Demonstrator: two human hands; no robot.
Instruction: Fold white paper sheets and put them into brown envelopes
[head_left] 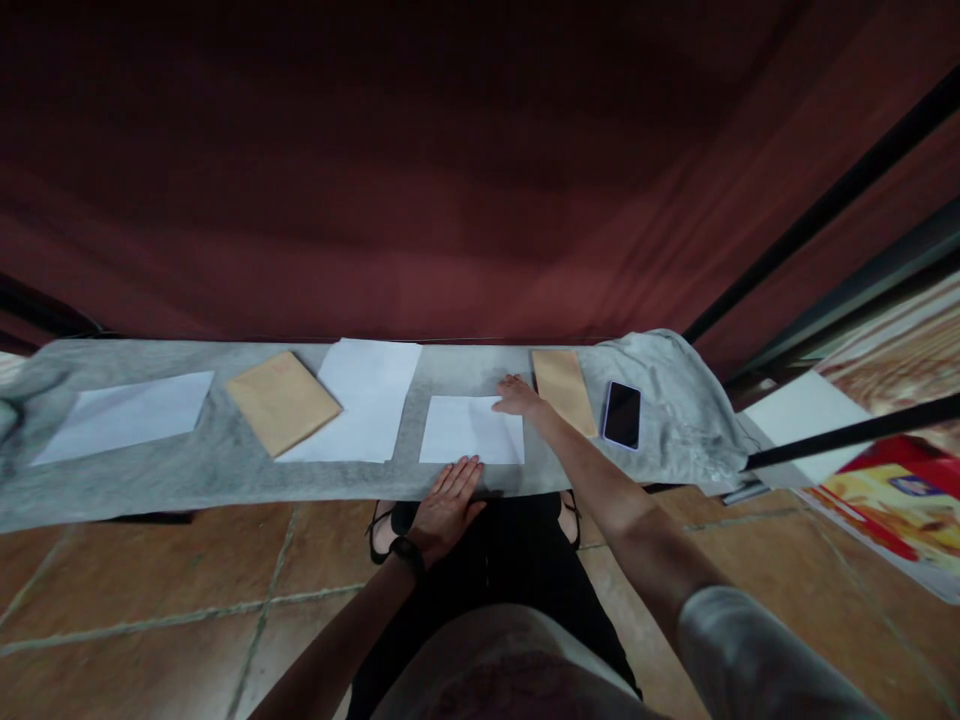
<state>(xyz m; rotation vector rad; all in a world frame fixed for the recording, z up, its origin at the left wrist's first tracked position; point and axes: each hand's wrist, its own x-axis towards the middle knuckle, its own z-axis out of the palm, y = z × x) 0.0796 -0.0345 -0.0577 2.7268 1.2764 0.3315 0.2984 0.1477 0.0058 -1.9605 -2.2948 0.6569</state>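
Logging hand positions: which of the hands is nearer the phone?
Right. The right hand is left of the phone, with a brown packet between them; the left hand is farther left and nearer the body.

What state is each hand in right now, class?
Left hand: open, at the near edge of the white sheet.
Right hand: open, at that sheet's far right corner.

Illumination: dim and uneven. The far red backdrop falls to near-black in its upper part; the white sheets on the table read brightest. Light source: outside the view. Shadows: soft, low in contrast. Sharpness: moderate; fine detail smeared. Distortion: wide-angle stretching at both sides, with the printed packaging at right skewed and blurred.
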